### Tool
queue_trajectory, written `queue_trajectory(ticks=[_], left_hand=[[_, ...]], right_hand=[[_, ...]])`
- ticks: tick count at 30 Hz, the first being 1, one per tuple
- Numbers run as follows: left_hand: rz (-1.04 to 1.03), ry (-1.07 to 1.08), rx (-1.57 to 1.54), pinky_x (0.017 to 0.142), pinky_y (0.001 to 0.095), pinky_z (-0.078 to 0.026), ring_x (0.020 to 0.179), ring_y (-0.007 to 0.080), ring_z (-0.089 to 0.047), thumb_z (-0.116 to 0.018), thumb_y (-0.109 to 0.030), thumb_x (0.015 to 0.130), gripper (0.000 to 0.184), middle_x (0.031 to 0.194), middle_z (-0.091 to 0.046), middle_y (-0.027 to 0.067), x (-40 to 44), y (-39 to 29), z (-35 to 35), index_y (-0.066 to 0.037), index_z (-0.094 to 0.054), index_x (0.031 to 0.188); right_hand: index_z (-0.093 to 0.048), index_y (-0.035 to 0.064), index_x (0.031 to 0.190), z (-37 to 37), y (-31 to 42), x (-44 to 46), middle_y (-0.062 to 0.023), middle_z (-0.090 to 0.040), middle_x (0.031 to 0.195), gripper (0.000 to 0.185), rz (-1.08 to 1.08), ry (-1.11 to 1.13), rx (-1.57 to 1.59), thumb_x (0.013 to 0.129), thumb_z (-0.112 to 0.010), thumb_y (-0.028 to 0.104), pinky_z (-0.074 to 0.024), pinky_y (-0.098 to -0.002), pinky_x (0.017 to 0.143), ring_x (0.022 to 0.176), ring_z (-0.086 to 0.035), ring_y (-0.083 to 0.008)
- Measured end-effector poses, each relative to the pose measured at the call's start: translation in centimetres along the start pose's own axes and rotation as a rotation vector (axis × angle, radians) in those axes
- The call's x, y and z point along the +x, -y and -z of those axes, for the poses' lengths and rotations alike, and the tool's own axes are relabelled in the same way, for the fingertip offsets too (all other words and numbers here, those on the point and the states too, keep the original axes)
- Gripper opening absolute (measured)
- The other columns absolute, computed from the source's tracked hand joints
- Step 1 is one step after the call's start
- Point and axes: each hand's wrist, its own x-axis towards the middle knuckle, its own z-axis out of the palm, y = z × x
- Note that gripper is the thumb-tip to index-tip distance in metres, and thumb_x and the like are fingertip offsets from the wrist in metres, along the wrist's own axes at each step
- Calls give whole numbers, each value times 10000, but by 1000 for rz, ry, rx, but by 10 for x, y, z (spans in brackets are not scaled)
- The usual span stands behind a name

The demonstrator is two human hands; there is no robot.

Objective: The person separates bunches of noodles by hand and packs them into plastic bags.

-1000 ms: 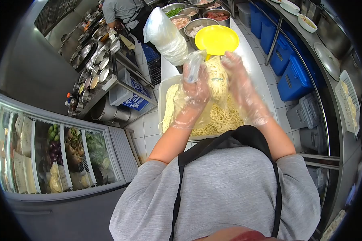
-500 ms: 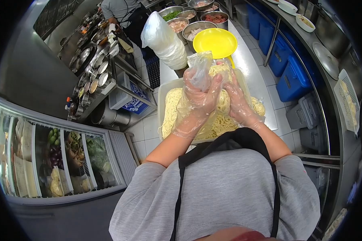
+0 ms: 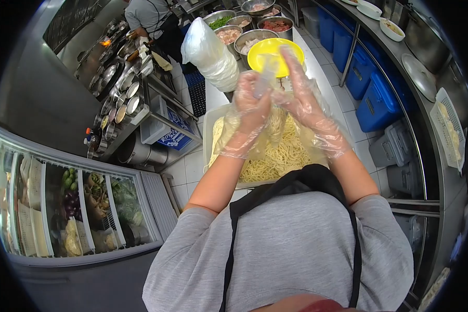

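Observation:
My left hand (image 3: 254, 112), in a clear plastic glove, is closed around the gathered neck of a clear plastic bag (image 3: 275, 127). Noodles show through the bag, which hangs below my hands. My right hand (image 3: 308, 104), gloved the same way, is beside the bag's neck with its fingers stretched upward and apart; they are somewhat blurred. Beneath both hands a large pale tub (image 3: 209, 130) holds loose yellow noodles (image 3: 281, 164). Just beyond my hands lies a round yellow plate or lid (image 3: 291, 54), partly covered by my right fingers.
A tall stack of plastic-wrapped items (image 3: 208, 57) stands left of the yellow disc. Metal bowls of meat (image 3: 275, 24) and greens (image 3: 221, 21) line the far table. Another person (image 3: 145, 15) works at the stove. Blue bins (image 3: 377, 101) stand right; a glass-topped chiller (image 3: 83, 208) is left.
My right hand has risen from the bag's side toward its neck, its fingers now pointing up. The noodle bag has dropped lower between my hands. A flame has appeared at the stove.

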Motion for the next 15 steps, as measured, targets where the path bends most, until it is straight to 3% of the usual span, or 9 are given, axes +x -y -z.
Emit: queue_trajectory(ticks=[2,5,6,7,8,9,11,13,15], left_hand=[[-161,185,143,720,281,-488,805,141,-614,-668,-56,783,307,899,-618,84,-6,10,-1,-36,-486,1029],[-26,177,258,677,307,-501,770,220,-670,-683,-113,796,354,875,-659,119,-12,16,0,-27,-482,1075],[76,268,362,673,347,-508,756,304,-674,-681,-157,806,405,849,-669,150,-15,25,9,-9,-478,1124],[80,263,364,673,347,-508,756,304,-674,-681,-157,806,405,849,-669,150,-17,19,12,-9,-478,1124],[-2,360,500,677,361,-508,775,312,-670,-675,-155,805,428,863,-666,161,-17,13,13,-7,-469,1150],[-86,460,636,682,375,-507,795,320,-665,-669,-154,804,451,877,-664,171,-18,8,14,-5,-460,1175],[56,430,607,684,399,-502,822,337,-652,-676,-146,794,481,917,-651,200,-17,16,18,-8,-445,1194],[-303,402,333,682,406,-496,789,341,-641,-654,-118,813,457,928,-644,194,-7,14,18,-7,-446,1204],[-315,296,495,708,391,-499,852,293,-630,-608,-45,845,381,984,-639,133,-13,54,31,-20,-473,1201]], right_hand=[[-329,14,1394,-8,15,3,-164,-419,1357,614,-165,40,131,893,-611,230,-233,-371,1107,1278,-387,-269],[-461,14,1289,-16,3,9,-109,-569,1177,408,-28,-125,112,911,-561,133,-326,-353,1047,1152,-505,-226],[-515,14,1221,-15,13,11,-110,-581,1131,329,70,-101,59,912,-549,122,-334,-355,1033,1142,-509,-237],[-569,13,1153,-16,24,10,-111,-593,1085,260,165,-76,8,913,-538,110,-343,-357,1019,1132,-513,-248],[-622,5,1027,-18,32,10,-112,-591,1069,174,72,-145,70,905,-515,67,-352,-359,1000,1121,-510,-275],[-622,5,1027,-18,29,7,-112,-591,1069,174,73,-149,72,905,-515,67,-352,-359,1000,1121,-510,-275],[-630,37,1009,-15,18,2,-110,-583,1046,177,90,-72,83,875,-526,85,-347,-377,979,1071,-494,-294],[-632,36,1014,-14,13,0,-112,-579,1058,180,103,-69,109,892,-518,105,-348,-378,980,1076,-495,-290],[-635,35,1023,-17,8,1,-116,-572,1081,197,132,-77,167,926,-503,144,-350,-380,982,1085,-497,-281]])
